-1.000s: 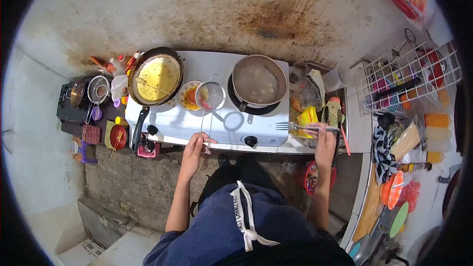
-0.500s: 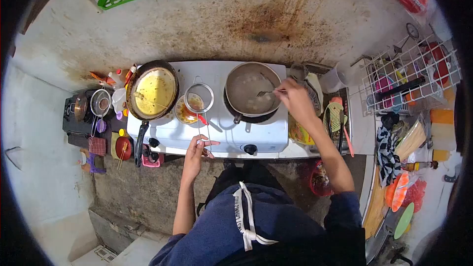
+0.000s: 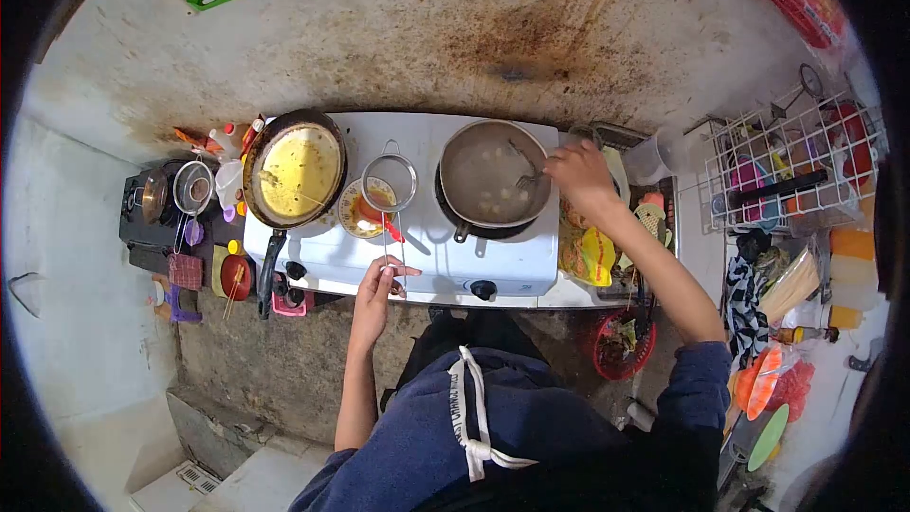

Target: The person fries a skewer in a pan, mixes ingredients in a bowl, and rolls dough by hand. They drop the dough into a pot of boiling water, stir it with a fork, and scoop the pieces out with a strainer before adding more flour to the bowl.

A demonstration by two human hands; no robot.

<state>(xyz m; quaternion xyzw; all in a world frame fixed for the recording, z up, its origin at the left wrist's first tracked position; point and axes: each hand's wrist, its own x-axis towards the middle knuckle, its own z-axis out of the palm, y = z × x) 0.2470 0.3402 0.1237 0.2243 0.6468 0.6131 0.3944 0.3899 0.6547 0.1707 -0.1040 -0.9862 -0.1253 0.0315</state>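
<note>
My left hand is closed on the thin wire handle of a small strainer. The strainer's round mesh hangs over a patterned plate bearing orange-red sauce and a red-handled utensil. In my right hand is a fork, its tines inside the pot on the right burner. Cloudy liquid with several pale lumps fills the pot. A dark, thin shape near the pot's upper right is too small to identify.
A black-handled frying pan with yellow oil sits on the stove's left. Bottles and another strainer stand farther left. A yellow packet lies right of the stove, above a red basket. A white wire rack stands at right.
My right hand has moved right, drawing the fork toward the pot's right side. The strainer stays over the plate in my left hand. The view has shifted slightly.
</note>
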